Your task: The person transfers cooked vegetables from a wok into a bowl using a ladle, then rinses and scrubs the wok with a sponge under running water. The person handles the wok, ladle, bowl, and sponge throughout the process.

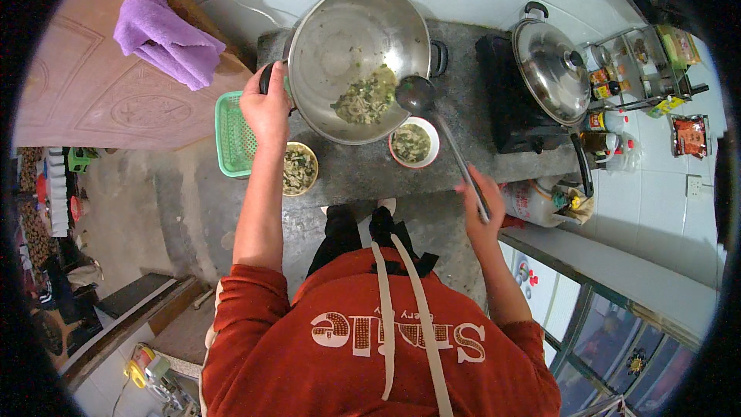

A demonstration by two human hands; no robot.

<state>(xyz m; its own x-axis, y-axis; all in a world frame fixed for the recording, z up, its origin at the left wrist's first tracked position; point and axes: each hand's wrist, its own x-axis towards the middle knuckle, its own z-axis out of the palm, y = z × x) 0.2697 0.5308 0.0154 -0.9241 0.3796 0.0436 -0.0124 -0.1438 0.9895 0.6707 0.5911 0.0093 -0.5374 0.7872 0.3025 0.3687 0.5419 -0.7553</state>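
Observation:
My left hand (265, 101) is closed around the black handle of a large steel wok (330, 29), which is tilted towards me. Chopped greens and pale pieces in broth (366, 98) have gathered in its lower part. In my right hand (481, 200) is the handle of a metal ladle (460, 153); its bowl is at the wok's right rim, above a white bowl with a red rim (436, 150). That bowl holds similar food. A second bowl (316, 171), filled with the same kind of food, stands by my left forearm, which hides part of it.
A green plastic basket (223, 145) sits left on the stone counter (359, 171). To the right, a lidded steel pan (550, 69) rests on a black stove (501, 104). Beyond are a rack (637, 75) and bottles (602, 121); a gas cylinder (527, 202) stands below. A purple towel (168, 40) hangs left.

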